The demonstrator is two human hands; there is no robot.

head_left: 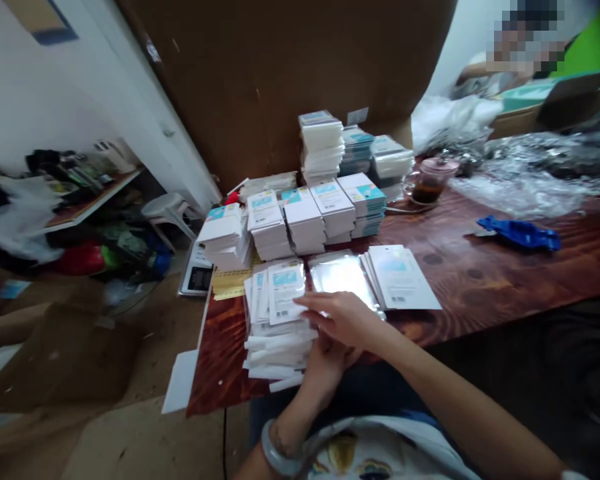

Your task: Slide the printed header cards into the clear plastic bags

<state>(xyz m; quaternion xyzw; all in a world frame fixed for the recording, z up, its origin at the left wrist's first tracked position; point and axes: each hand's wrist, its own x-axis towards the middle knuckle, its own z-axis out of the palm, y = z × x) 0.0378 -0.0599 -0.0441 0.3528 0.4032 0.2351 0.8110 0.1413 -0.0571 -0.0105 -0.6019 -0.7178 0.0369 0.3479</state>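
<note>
My right hand [344,317] reaches in from the right, fingers extended, its fingertips at the right edge of a pile of packed cards [286,293]. Below it, my left hand [326,365] is beside the pile's lower right side, its fingers partly hidden under my right hand; whether it holds anything does not show. White slips stick out from the pile's lower part. Just beyond my right hand lies a stack of shiny clear bags [341,273]. To their right, white cards with a blue print [403,279] are fanned out on the wooden table [460,267].
Several card stacks [305,217] stand behind, with taller ones [321,147] at the back. A lidded cup [429,181] of dark drink, a blue tool [520,233] and crumpled clear plastic [530,180] are on the right. A stool [167,208] stands left; another person is at upper right.
</note>
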